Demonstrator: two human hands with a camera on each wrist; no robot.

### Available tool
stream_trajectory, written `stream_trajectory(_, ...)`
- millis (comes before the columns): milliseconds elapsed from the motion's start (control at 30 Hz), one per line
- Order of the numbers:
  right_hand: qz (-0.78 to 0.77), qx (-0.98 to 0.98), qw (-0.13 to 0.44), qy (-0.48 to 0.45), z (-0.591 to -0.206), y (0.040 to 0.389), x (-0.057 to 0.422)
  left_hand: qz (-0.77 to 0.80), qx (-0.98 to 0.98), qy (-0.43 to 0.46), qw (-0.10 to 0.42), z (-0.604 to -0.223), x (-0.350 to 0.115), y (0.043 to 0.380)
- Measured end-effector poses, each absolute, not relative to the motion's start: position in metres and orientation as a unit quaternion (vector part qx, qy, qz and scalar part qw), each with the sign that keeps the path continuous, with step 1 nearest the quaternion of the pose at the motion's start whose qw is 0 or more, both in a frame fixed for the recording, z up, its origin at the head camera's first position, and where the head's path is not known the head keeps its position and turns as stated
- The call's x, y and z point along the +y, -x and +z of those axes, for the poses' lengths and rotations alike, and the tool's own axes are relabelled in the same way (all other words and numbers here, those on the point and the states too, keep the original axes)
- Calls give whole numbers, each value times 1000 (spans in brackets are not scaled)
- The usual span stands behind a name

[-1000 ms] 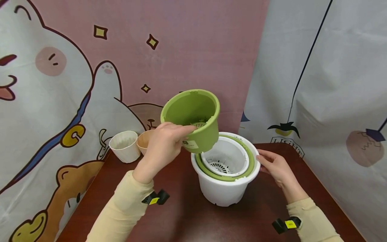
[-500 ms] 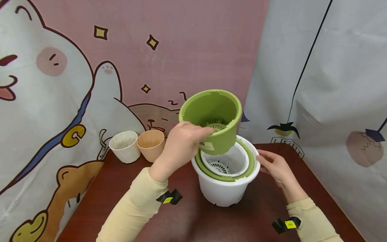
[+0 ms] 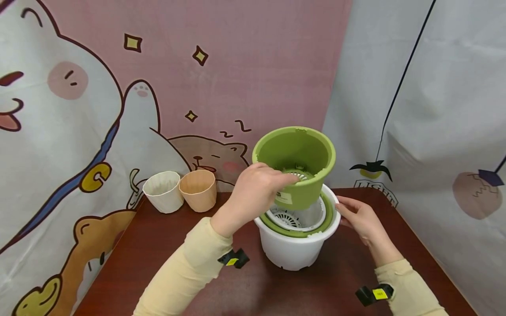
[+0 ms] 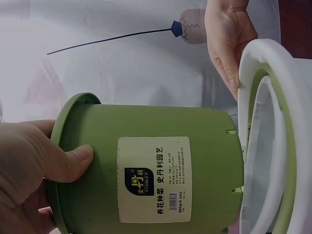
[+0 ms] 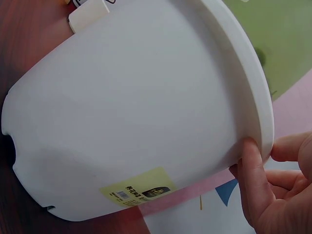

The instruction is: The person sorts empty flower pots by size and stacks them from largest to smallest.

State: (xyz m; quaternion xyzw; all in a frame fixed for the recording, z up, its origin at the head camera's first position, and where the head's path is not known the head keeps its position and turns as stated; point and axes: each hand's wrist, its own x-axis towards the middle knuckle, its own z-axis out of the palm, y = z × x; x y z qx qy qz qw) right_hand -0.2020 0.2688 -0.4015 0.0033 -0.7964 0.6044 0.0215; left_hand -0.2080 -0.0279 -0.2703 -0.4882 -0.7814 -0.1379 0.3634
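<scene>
My left hand (image 3: 257,191) grips the near rim of a green flowerpot (image 3: 294,147). In the left wrist view the thumb lies on the outer wall, near a printed label (image 4: 154,179). The pot is slightly tilted, just above a nested stack. That stack is a large white flowerpot (image 3: 290,252) with a green pot (image 3: 330,214) inside it and a smaller white pot (image 3: 312,215) innermost. Slots show in the innermost floor, partly hidden by the held pot. My right hand (image 3: 361,218) pinches the right rim of the large white pot, thumb and fingers on either side.
At the back left of the dark red table (image 3: 170,245) stand a small white pot (image 3: 163,193) and a peach one (image 3: 199,193), side by side. A cartoon-printed cloth (image 3: 237,79) hangs behind and at the sides.
My left hand has carried the green flowerpot rightward over the nested stack, then a little lower and more upright. The peach pot has come fully into view. My right hand stays at the rim.
</scene>
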Motion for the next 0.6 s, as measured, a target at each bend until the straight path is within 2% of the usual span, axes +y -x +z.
stream_trajectory(600,616,-787,31,-23,-404,202,269,-70,-810,496,305,-285,-12,211)
